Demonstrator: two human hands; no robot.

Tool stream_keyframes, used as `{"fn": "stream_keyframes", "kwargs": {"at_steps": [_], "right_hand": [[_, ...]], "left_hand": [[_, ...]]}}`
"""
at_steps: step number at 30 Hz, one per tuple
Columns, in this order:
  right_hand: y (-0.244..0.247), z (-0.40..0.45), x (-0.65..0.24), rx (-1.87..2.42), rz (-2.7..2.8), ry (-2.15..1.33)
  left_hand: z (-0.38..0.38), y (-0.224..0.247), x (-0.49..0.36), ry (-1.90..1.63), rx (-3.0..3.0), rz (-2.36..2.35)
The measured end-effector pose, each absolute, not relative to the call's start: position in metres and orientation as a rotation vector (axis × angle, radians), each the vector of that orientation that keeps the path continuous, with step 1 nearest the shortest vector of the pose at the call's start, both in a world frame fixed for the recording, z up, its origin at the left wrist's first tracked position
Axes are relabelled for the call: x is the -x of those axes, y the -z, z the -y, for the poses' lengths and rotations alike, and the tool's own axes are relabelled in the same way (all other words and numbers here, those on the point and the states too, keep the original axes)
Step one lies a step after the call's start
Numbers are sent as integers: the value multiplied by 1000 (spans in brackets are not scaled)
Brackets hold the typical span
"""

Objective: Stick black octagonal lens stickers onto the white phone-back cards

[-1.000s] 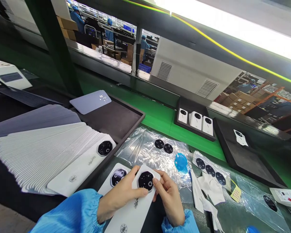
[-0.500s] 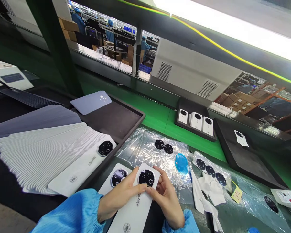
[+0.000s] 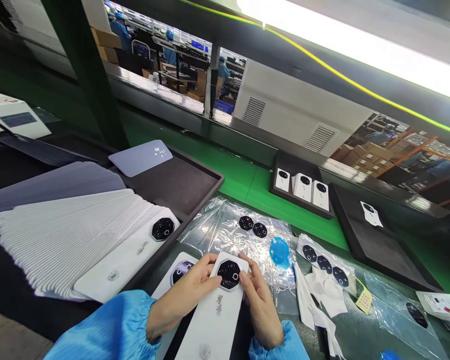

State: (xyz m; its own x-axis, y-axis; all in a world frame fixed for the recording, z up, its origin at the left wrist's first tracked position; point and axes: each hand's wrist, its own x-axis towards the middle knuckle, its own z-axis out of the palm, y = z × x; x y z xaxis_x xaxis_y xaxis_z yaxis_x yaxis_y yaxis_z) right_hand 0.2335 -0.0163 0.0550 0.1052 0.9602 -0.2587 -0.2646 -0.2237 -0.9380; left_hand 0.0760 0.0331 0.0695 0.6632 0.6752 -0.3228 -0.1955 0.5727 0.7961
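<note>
Between my two hands is a white phone back panel (image 3: pixel 213 320) with a black octagonal camera plate near its top. My left hand (image 3: pixel 185 295) grips its left edge, the thumb lying beside the camera plate. My right hand (image 3: pixel 260 302) holds the upper right edge, its thumb against the plate's right side. Partly hidden under my left hand and wrist lies a second white panel (image 3: pixel 172 277) with a similar dark plate. Left of my hands, a fanned stack of white panels (image 3: pixel 71 240) rests on a black tray, its top panel showing a camera plate.
Clear plastic film (image 3: pixel 217 225) bears two loose black camera plates (image 3: pixel 253 226) and a blue disc (image 3: pixel 280 252). White peeled liners (image 3: pixel 322 295) lie to the right. A black tray (image 3: pixel 298 195) behind holds white panels; another tray (image 3: pixel 382 250) stands beside it. A lone blue-grey panel (image 3: pixel 140 158) lies at left.
My thumbs have moved apart from the plate's lower edge to its left and right sides. The held panel has turned slightly and shifted a little lower right.
</note>
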Motion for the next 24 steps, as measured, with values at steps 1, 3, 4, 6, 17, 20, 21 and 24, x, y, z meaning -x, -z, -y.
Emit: {"fn": "stream_keyframes", "kwargs": {"at_steps": [1,3,4,6,17,20,21,24], "right_hand": [[-54,17,-231,1241,776,-1382],[-50,17,-226,1205,753,-1376],[-48,16,-224,1198,751,-1380],[-44,16,-222,1192,775,-1383],[-34,18,-232,1106,903,-1414],[-31,16,-232,1107,915,-1391],[-30,16,-232,1109,913,-1384],[-29,15,-233,1121,892,-1364]], "left_hand": [[-33,-69,-77,-570,-806,-683],[-33,-67,-79,-585,-815,-711],[-32,-65,-80,-595,-827,-721],[-32,-61,-81,-622,-859,-726],[-32,-55,-78,-613,-927,-720],[-32,-58,-77,-600,-920,-722],[-32,-58,-76,-601,-917,-715],[-33,-58,-76,-610,-914,-699]]}}
